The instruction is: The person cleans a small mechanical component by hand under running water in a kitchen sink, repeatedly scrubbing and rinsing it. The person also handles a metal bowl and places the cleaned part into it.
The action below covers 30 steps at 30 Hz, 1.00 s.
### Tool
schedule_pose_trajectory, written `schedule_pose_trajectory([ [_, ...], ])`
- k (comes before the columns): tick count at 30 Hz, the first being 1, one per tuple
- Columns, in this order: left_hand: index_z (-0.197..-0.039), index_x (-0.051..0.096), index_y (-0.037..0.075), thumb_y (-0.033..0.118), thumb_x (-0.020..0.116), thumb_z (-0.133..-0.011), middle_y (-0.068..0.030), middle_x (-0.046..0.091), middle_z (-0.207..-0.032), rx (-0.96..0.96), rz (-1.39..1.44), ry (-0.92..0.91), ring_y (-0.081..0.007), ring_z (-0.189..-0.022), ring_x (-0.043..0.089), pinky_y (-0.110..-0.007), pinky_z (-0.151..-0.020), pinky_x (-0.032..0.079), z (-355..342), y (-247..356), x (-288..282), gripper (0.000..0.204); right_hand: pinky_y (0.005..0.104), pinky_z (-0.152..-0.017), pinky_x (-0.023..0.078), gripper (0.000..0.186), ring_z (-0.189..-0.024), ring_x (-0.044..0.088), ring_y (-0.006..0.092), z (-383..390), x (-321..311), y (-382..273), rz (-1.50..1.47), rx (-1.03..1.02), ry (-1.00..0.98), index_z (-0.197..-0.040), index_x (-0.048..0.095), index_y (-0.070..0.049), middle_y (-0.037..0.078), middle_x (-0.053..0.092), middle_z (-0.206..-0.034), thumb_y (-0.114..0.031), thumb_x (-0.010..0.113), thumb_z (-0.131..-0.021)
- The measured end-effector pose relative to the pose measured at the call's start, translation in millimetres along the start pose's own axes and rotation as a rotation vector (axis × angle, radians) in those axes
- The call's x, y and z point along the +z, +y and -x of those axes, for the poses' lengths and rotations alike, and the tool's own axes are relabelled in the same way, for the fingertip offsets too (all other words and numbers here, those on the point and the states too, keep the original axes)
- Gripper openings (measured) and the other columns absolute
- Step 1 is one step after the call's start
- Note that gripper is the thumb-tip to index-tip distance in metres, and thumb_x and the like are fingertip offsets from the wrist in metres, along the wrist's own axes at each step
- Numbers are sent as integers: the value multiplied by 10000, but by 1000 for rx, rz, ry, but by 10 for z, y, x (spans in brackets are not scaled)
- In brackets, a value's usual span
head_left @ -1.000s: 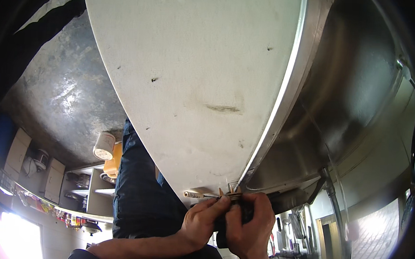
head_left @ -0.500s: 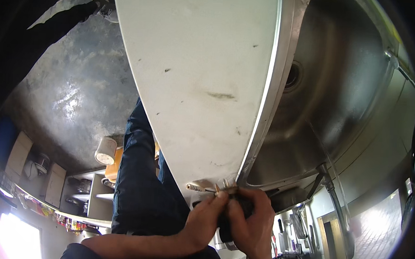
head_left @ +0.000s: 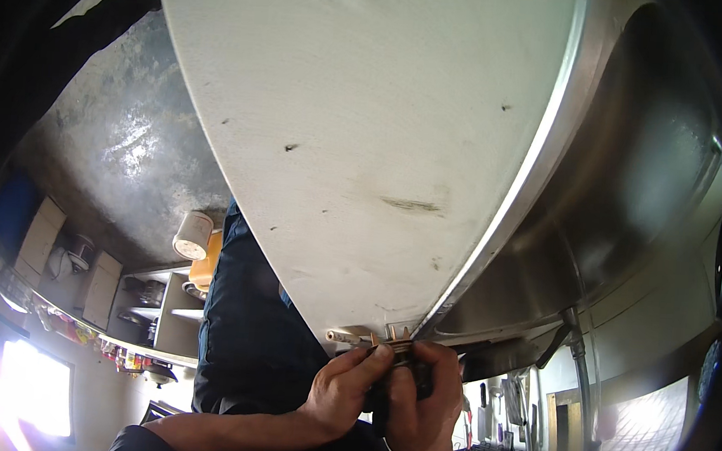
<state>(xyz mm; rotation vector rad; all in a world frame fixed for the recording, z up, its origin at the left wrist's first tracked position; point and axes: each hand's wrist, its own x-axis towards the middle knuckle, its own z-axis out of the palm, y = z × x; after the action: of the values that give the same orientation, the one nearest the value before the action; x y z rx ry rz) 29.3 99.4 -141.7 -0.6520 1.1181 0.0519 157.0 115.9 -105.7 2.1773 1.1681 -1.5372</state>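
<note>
Low in the view, both of my hands close around a dark three-pronged plug (head_left: 403, 349), its metal prongs pointing up. My left hand (head_left: 341, 394) pinches it from the left, with the thumb near the prongs. From the right, the fingers of my right hand (head_left: 426, 411) wrap its side, and they hide much of its dark body. A small pale stick (head_left: 344, 337) with a narrow dark end lies on the white countertop (head_left: 335, 249) just beyond my left hand; its kind is unclear.
Along the right runs a steel sink (head_left: 541, 253) with a faucet (head_left: 578, 346). Knives and utensils (head_left: 515, 408) hang at the lower right. On the left floor stand a white bucket (head_left: 192, 236) and shelves (head_left: 158, 304); a dark-clothed leg (head_left: 74, 51) shows at upper left.
The view has shifted closer over the countertop, and the sink sits farther right. My hands stay on the plug, and their grip has shifted slightly, showing the prongs more clearly.
</note>
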Motion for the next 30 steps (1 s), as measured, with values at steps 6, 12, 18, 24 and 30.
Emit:
schedule_pose_trajectory([
  [6,-1134,653,31,369,466,-1039,-34,658,-947,44,-82,16,-89,-861,588,-240,-778,479,-22,-64,-27,398,430,-829,391,327,-915,525,329,-6,34,17,27,-34,23,-1074,527,27,186,562,-1029,-80,641,-787],
  [12,-1080,638,-13,222,404,-1064,-75,670,-959,315,-453,62,-119,-861,622,-264,-769,511,3,-80,-27,332,458,-843,373,318,-933,518,338,-16,63,-7,62,-70,43,-1059,517,22,182,553,-1012,-108,638,-795],
  [18,-1118,621,-16,175,414,-1055,-98,670,-999,206,-202,1,-160,-904,647,-283,-777,527,-37,-95,-78,288,461,-835,366,309,-930,516,333,-26,95,-51,83,-67,59,-1037,514,17,175,552,-1008,-132,641,-798],
  [24,-1150,609,-20,139,485,-1023,-125,663,-1038,285,-230,-28,-198,-916,665,-301,-790,543,-63,-169,-121,238,461,-835,365,311,-928,515,328,-31,111,-74,113,-68,86,-1031,516,15,170,550,-999,-145,646,-798],
  [30,-1167,602,-32,105,592,-965,-150,678,-1022,442,-408,-6,-252,-889,693,-326,-753,557,-86,-228,-163,244,460,-837,365,308,-925,514,329,-21,109,-87,125,-48,83,-1028,517,16,171,549,-1000,-155,644,-805],
])
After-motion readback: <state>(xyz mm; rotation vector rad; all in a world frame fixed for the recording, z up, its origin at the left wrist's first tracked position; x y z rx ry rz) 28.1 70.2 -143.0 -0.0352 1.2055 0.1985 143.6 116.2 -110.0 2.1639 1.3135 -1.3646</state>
